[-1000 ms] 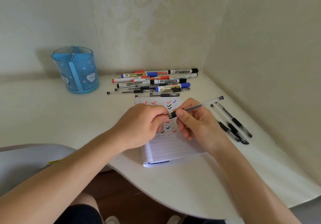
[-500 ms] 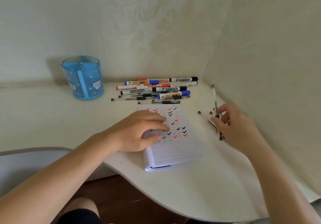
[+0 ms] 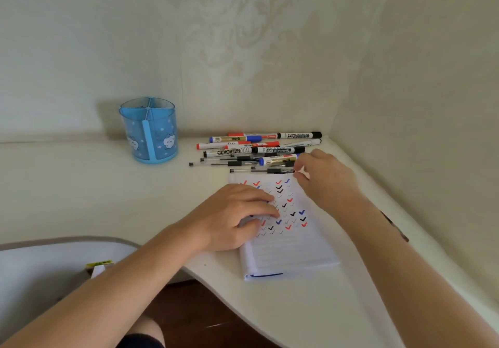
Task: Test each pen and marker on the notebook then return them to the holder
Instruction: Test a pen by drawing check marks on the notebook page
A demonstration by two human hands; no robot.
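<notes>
At the corner of the desk (image 3: 81,191), the notebook (image 3: 291,253) is held flat by the left hand (image 3: 232,218), whose fingers are laid loosely spread over the ticked page. Rows of red, black and blue ticks are seen there, so a good many trials are judged to be done. Nothing is seen standing in the blue holder (image 3: 159,137), well apart to the left, so the returning step is judged not yet begun. Whiteboard markers (image 3: 256,146) and thin gel pens (image 3: 229,162) are heaped by the back wall (image 3: 243,64), just beyond the notebook's far edge. The right hand (image 3: 326,180) is set at the right end of the nearest gel pen (image 3: 264,170), with fingertips curled toward it; whether the pen is pinched cannot be told. Dark slivers (image 3: 404,237), perhaps more pens, are glimpsed past the right forearm (image 3: 378,239), mostly hidden. Room is tight on the right, where the side wall (image 3: 418,131) closes off the desk, and the curved front edge lies just below the notebook. Open desk is offered on the left, between notebook and holder, for carrying pens across.
</notes>
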